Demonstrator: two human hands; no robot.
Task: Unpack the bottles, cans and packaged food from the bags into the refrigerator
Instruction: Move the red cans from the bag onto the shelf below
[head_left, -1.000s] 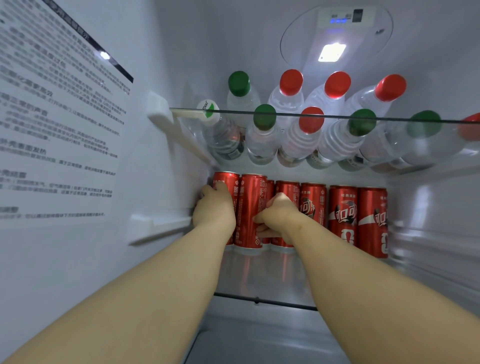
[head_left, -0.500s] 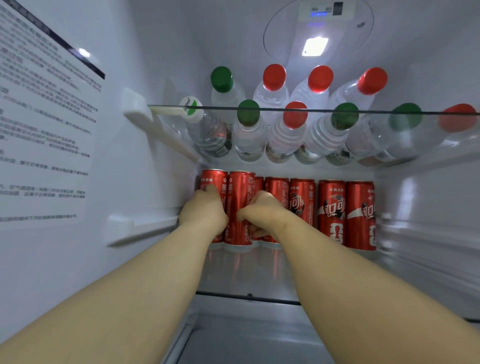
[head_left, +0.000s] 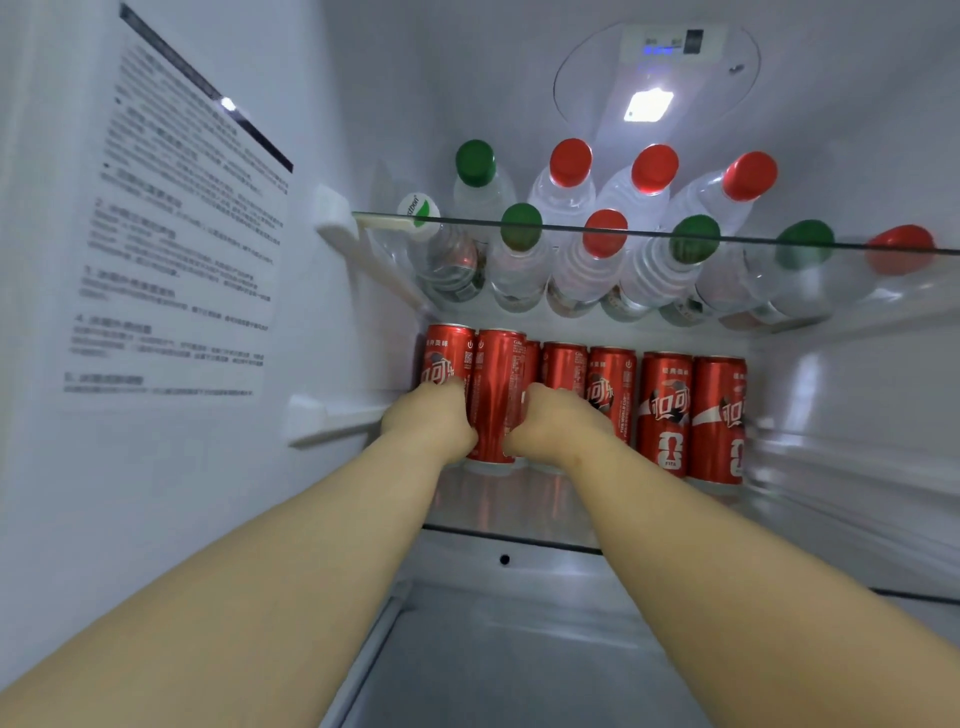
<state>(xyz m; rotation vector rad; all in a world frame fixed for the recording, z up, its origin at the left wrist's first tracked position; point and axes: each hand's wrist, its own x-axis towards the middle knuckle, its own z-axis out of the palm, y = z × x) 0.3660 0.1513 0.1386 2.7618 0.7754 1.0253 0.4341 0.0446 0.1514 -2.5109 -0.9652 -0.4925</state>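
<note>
Red cans (head_left: 667, 410): one row, upright, at the back of the lower shelf (head_left: 519, 501), sides touching or nearly so.
Front can (head_left: 496, 395): stands just ahead of the row near its left end, between the two hands.
End can (head_left: 444, 356): leftmost in the row, beside the wall.
Left hand (head_left: 431, 421): knuckles toward the viewer, fingers curled round the end can.
Right hand (head_left: 558, 423): fingers curled against the right side of the front can and holding it; the thumb is hidden.
Handling, cans: likely full, so moderately heavy for their size. Thin metal wall, rigid under light grip, dents if squeezed. Glossy surface, probably slippery when cold or damp.
Hold point, cans: mid-body, fingers wrapped round the cylinder. The tall, slim shape tips easily, so set the base flat.
Bottles (head_left: 587, 265): clear ribbed plastic with red and green caps, on the upper shelf (head_left: 727, 238), seen from below through the glass.
Handling, bottles: wall flexes under pressure. Take by the body, not the cap.
Shelves: clear glass, smooth and hard. Cans should slide on it readily. Avoid knocks.
Interior: white moulded plastic, matte, with ledges on the left wall.
Sheet (head_left: 182, 249): printed text on the left wall, too blurred to read.
Lamp (head_left: 648, 105): lit, in the ceiling.
</note>
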